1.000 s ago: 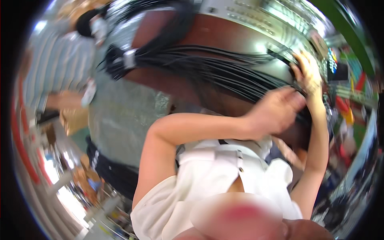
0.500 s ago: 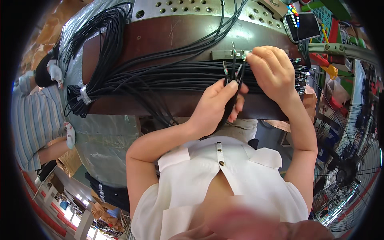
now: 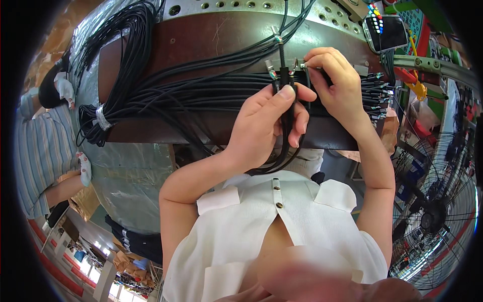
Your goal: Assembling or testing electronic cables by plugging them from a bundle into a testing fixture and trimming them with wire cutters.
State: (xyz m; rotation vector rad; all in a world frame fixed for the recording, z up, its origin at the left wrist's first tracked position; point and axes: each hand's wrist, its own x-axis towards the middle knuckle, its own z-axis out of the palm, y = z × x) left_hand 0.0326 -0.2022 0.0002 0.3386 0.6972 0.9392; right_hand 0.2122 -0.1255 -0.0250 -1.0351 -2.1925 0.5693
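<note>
My left hand [image 3: 264, 123] is closed around several black cables [image 3: 285, 75], thumb in front, their bare metal connector ends pointing up and away from me. One connector [image 3: 275, 34] stands higher than the others. To its right, the thumb and index finger of my right hand [image 3: 339, 83] pinch the small metal end of a black cable [image 3: 308, 85]. Below both hands lies a thick bundle of black cables [image 3: 201, 93] across a dark brown bench [image 3: 196, 43]. A silvery wrap [image 3: 102, 118] binds the bundle at its left end.
A perforated metal plate [image 3: 241, 6] runs along the bench's far edge. A phone-like device [image 3: 386, 34] sits at the far right, near a metal rail [image 3: 427, 62]. A wire-caged fan [image 3: 433, 214] stands at right. On the left, another person's striped clothing [image 3: 43, 151] shows beside a plastic-covered surface [image 3: 128, 186].
My left hand has shifted slightly left with its cables, now turned more upright. My right hand has moved a little left and down, still pinching a cable end.
</note>
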